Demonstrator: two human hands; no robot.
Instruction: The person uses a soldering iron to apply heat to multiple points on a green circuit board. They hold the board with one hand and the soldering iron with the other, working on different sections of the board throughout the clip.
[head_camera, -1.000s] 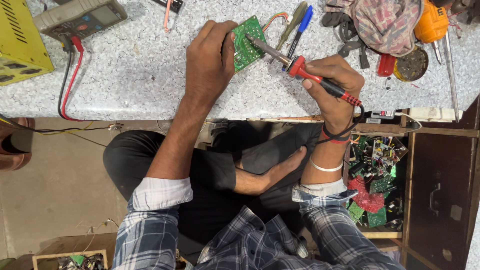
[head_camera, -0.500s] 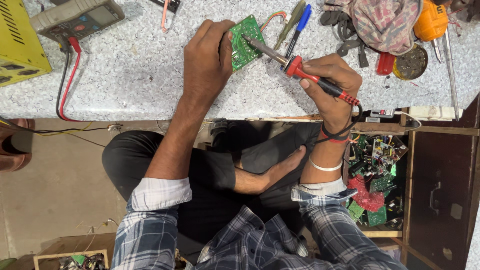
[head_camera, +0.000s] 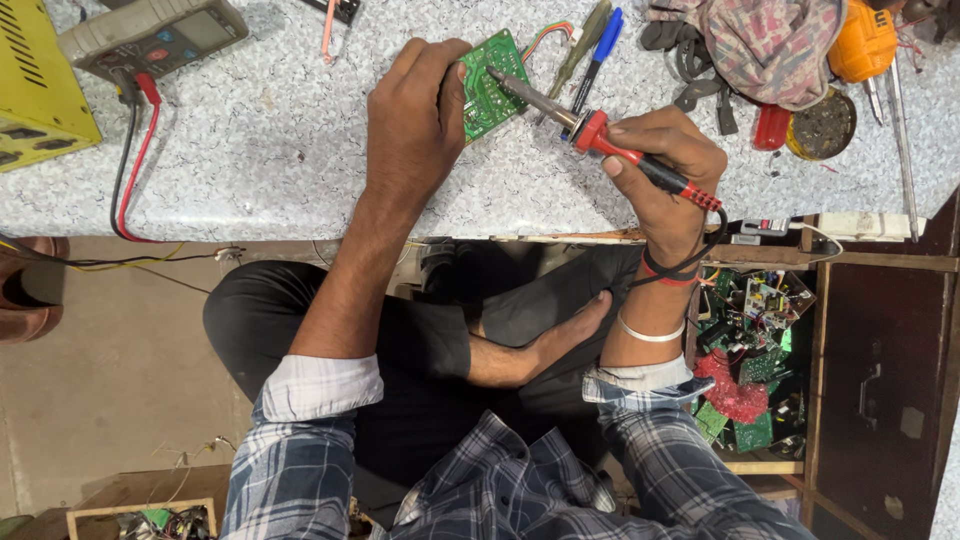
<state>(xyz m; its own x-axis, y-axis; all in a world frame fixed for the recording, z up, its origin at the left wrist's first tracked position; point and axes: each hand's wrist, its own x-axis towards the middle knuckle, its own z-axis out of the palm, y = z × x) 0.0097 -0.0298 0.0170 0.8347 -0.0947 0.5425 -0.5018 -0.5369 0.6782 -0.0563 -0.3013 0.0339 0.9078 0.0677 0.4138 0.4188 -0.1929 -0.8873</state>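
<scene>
1. Little has moved vs 1 s ago: both hands hold the same pose, iron tip at the same spot on the board.
2. Left hand (head_camera: 415, 125) lies flat over the green circuit board (head_camera: 490, 85), fingers closed on its edge, pinning it to the speckled bench (head_camera: 250, 170), prob. so it won't slide.
3. Right hand (head_camera: 665, 165) is wrapped round the red-handled soldering iron (head_camera: 600, 133), pen-style; tip angled down onto the board's face.
4. Nearby: multimeter (head_camera: 160, 35) w/ red & black leads, yellow box (head_camera: 35, 80), blue pen (head_camera: 600, 40), rag (head_camera: 765, 45).
</scene>
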